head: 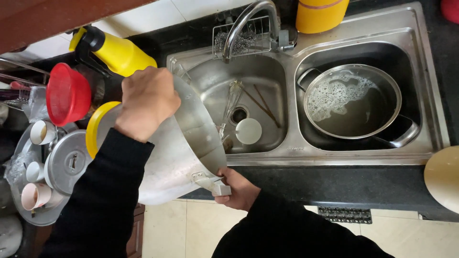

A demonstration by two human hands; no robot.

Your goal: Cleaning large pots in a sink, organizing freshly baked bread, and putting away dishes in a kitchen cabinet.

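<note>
Up close, the left hand point(147, 102) is spread over the base of a big metal pot point(184, 153), fingers curled down on its far side, while the right hand point(239, 190) is closed round the pot's small side handle point(213, 184) from below. Held at both ends like this, the pot lies tipped on its side above the near-left corner of the sink point(260, 160), its open mouth turned toward the left basin, which suits emptying or rinsing into it; whether anything is running out I cannot tell, since the inside is hidden from this angle. In that basin lie a whisk point(231, 102), a pair of chopsticks point(263, 105) and a round white plug point(248, 131) just beside the drain, under the curved tap point(246, 21). The right basin holds a pan point(354, 101) with dark water and foam on it, seemingly left to soak. Behind the left hand stands a yellow bottle point(117, 50), with a red funnel point(67, 93) near it. Further left, on the table, a round tray point(40, 217) carries upturned cups point(40, 133) and a metal lid point(69, 162), likely set there to drain. A wire basket point(244, 40) with a scourer hangs behind the tap.
</note>
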